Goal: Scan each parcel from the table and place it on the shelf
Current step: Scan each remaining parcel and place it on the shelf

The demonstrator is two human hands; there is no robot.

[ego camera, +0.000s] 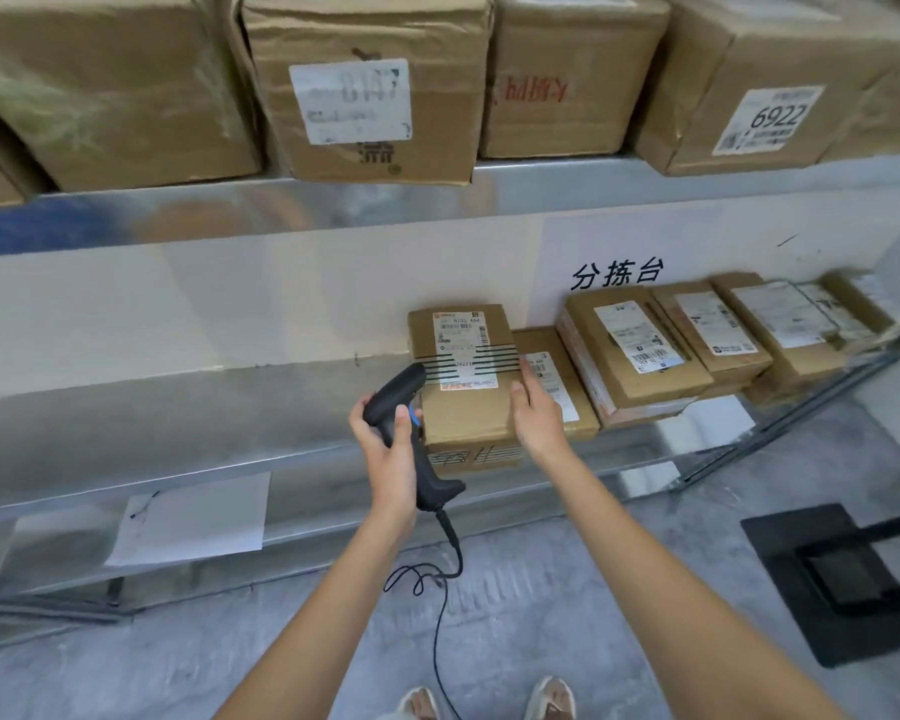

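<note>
"6922" on upper box label (770,119), "分拣台" on wall sign (618,273)

Big boxes (365,90) on upper shelf (541,184): tops cut off by upper edge; middle label (351,101) smeared, digits unreadable. Parcel row (723,330) at right blurs toward edge, print too small. Right hand (536,413) covers part of neighbour parcel (554,376). Scanner (411,433) grip hidden under left-hand fingers (398,423). Shoes (549,698) cropped at bottom.

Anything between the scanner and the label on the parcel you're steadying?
Nothing visible. The black handheld scanner, gripped in the left hand, points straight at the white label on the brown cardboard parcel; the right hand rests on the parcel's right edge, clear of the label.
</note>
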